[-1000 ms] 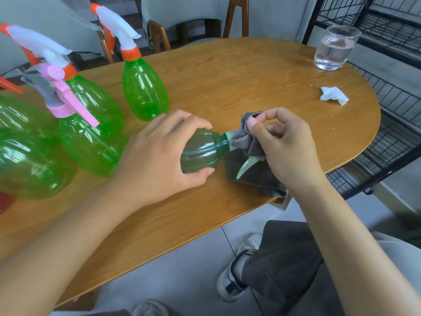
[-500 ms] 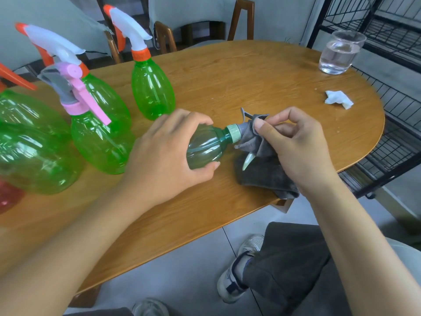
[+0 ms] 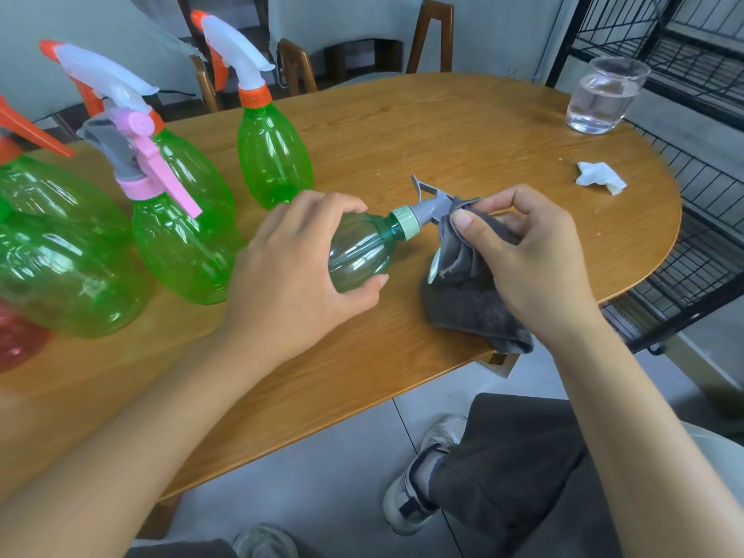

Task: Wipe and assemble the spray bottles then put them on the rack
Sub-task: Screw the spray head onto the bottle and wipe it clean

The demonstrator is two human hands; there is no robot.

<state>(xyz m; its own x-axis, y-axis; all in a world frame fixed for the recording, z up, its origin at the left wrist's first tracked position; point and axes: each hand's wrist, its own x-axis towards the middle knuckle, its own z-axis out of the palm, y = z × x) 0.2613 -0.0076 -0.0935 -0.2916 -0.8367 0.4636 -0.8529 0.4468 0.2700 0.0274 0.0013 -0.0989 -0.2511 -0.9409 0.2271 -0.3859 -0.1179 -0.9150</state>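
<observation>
Spray bottle (image 3: 358,253), a teal-tinted clear one, is seen in the head view lying tilted on its side over the wooden table (image 3: 402,126), its neck aimed to the right. A pale green collar (image 3: 406,223) is fitted at the neck, and a grey trigger head (image 3: 432,201) is mounted on it, its nozzle tip raised toward the far side. The body is gripped by the left hand (image 3: 298,267), with the fingers curled over the top and the thumb pressed beneath. A grey cloth (image 3: 469,292) is pinched by the right hand (image 3: 527,255) between thumb and fingers, bunched against the rear of the trigger head, with the rest of it draped onto the table near the front edge. A pale trigger lever is partly seen under the cloth.

To the left, several bright green bottles are grouped closely: one with a pink sprayer (image 3: 185,239), two with white and orange sprayers (image 3: 273,155), and larger ones cut off by the left edge. Open tabletop is left in the middle and toward the far right, where a glass of water (image 3: 604,98) is stood near the rim and a crumpled tissue (image 3: 600,177) is lain. A black wire rack (image 3: 684,74) is placed just beyond the table's right end. Wooden chairs (image 3: 430,38) are set along the far side.

No brand, label or readable writing can be made out.
</observation>
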